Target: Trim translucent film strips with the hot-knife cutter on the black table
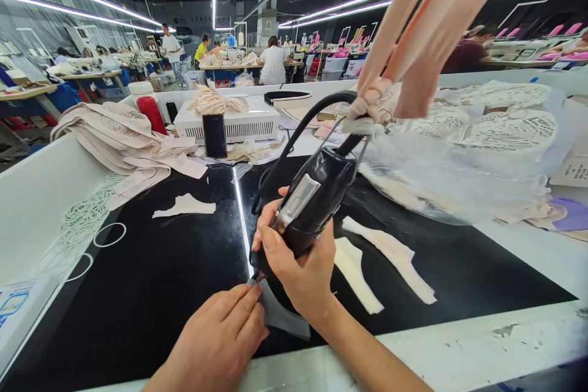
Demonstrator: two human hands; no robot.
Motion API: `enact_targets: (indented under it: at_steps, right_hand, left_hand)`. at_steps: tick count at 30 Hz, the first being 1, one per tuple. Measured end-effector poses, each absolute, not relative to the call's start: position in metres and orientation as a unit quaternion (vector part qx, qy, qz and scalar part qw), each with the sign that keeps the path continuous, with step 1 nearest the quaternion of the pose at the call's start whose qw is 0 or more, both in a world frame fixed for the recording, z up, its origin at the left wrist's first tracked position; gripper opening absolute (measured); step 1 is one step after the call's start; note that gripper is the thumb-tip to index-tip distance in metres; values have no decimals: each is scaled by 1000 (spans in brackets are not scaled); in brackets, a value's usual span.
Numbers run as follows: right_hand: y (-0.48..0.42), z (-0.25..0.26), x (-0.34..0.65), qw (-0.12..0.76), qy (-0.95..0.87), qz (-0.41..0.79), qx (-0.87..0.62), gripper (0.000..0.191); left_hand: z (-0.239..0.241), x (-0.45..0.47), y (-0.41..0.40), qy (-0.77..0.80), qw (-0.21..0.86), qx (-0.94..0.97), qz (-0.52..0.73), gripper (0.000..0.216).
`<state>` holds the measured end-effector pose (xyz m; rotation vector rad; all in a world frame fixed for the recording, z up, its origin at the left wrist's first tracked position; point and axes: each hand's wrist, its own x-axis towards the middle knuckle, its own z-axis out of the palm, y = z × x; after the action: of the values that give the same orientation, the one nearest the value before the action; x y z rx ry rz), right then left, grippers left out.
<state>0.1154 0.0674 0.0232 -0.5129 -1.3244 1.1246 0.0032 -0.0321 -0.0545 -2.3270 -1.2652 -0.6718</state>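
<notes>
My right hand (301, 269) grips a black hand-held power tool (321, 199) with a silver plate on its side. The tool is tilted, and its narrow tip points down at the black table top (138, 294). Right by that tip, the closed fingers of my left hand (225, 327) press a thin grey fabric piece (287, 315) against the table; part of the piece lies hidden under the fingers and the tool. To the right lie two cut cream fabric pieces, a shorter one (356, 275) and a longer one (390, 257).
Pink fabric straps (418, 37) hold the tool from above; a black cable (303, 122) loops behind it. Another cream piece (186, 205), white rings (109, 234) and a fabric heap (114, 141) lie left. A phone (215, 136) leans against a white box (252, 122). Plastic-wrapped pieces (459, 165) fill the right.
</notes>
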Motion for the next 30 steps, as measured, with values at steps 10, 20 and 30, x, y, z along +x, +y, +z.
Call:
enact_targets:
  at_steps: [10, 20, 30]
  right_hand:
    - [68, 25, 111, 627, -556, 505, -206, 39]
    - [67, 27, 109, 615, -561, 515, -204, 34]
    - [60, 35, 157, 629, -558, 509, -185, 31]
  left_hand:
    - [-55, 6, -31, -461, 213, -824, -253, 40]
    - [-52, 6, -29, -459, 216, -821, -262, 42]
    - [-39, 1, -38, -458, 184, -842, -219, 44]
